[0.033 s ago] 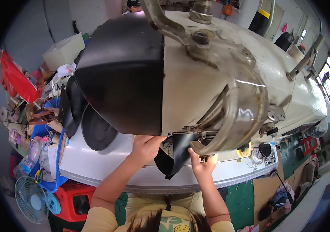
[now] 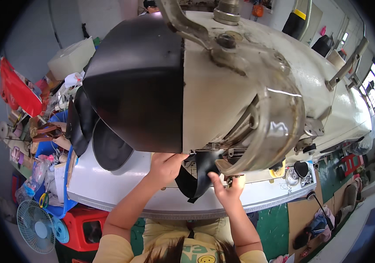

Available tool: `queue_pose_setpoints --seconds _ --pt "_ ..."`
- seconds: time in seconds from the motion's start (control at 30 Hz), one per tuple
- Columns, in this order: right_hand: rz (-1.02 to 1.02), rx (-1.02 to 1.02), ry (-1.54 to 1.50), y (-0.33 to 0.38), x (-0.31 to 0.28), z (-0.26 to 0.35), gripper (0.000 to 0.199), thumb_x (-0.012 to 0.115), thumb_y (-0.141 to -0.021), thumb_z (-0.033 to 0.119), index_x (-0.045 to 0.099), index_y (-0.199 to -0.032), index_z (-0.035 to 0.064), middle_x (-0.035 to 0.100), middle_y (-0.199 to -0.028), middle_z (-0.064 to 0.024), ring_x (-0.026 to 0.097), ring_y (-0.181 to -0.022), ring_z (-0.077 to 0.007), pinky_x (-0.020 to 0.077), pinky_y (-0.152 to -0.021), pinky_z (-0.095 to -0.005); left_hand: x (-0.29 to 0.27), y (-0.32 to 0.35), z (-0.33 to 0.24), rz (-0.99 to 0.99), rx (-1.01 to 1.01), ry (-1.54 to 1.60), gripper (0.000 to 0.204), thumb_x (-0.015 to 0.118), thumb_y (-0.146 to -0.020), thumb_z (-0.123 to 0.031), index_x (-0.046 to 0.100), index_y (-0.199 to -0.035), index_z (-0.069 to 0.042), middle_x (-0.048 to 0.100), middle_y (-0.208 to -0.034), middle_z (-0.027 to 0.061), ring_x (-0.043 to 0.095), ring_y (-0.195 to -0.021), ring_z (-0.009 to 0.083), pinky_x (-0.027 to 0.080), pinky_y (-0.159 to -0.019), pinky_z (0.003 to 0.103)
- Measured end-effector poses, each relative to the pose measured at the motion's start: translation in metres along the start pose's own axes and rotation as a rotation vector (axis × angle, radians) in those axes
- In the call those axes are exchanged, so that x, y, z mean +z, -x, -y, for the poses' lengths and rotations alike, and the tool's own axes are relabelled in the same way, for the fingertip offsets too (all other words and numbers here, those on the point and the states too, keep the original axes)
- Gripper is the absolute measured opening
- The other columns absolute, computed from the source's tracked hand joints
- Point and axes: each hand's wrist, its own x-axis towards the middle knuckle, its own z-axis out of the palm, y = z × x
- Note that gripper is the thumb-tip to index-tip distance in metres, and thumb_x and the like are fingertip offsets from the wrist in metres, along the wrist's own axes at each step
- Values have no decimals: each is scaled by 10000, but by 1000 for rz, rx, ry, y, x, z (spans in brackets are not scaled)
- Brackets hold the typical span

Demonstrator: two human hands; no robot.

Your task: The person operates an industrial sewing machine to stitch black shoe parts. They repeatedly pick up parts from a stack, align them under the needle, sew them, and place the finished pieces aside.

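A large cream sewing machine (image 2: 257,57) with a black panel (image 2: 139,83) on its head fills the upper middle. Below the head, a black leather-like strip (image 2: 205,175) hangs in a loop over the white tabletop. My left hand (image 2: 166,167) is closed at the strip's left, its fingertips hidden under the head. To the right of the strip, my right hand (image 2: 229,190) has its thumb up against the strip's edge. Its fingers curl around a small dark, brass-coloured thing (image 2: 229,180), mostly covered and too small to name.
Black cut pieces (image 2: 113,147) lie on the table's left side. Beyond them stands a blue bin (image 2: 66,206) full of scraps. A fan (image 2: 36,225) and a red stool (image 2: 84,228) are at lower left. A bobbin tray (image 2: 292,177) sits right of the head.
My right hand has shifted slightly left and down, its thumb lower beside the strip. My left hand stays nearly in place. The whole machine head appears a few pixels further left.
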Motion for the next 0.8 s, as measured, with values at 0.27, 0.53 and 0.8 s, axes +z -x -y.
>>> queue_pose_setpoints --seconds 0.27,0.53,0.8 --pt "136 -278 256 -4 11 40 544 716 -621 -22 587 -1147 34 562 -1177 -190 592 -984 -347 503 -786 -384 -3 -8 -10 -37 126 -159 197 683 -619 31 661 -812 -7 633 -872 81 614 -791 226 492 -662 337" --pt "184 -193 209 -16 -6 20 395 691 -708 -43 646 -1087 56 629 -1091 -131 619 -979 -289 484 -836 -345 -2 -11 -24 -22 132 -243 191 677 -642 21 641 -829 44 607 -888 105 596 -770 236 491 -632 340" --pt "206 -126 322 -21 -18 -45 258 626 -795 -55 660 -1037 30 684 -1003 -59 647 -866 -162 500 -782 -277 7 -12 -56 -105 50 -385 220 660 -669 44 629 -886 57 583 -867 121 581 -791 264 476 -680 366"
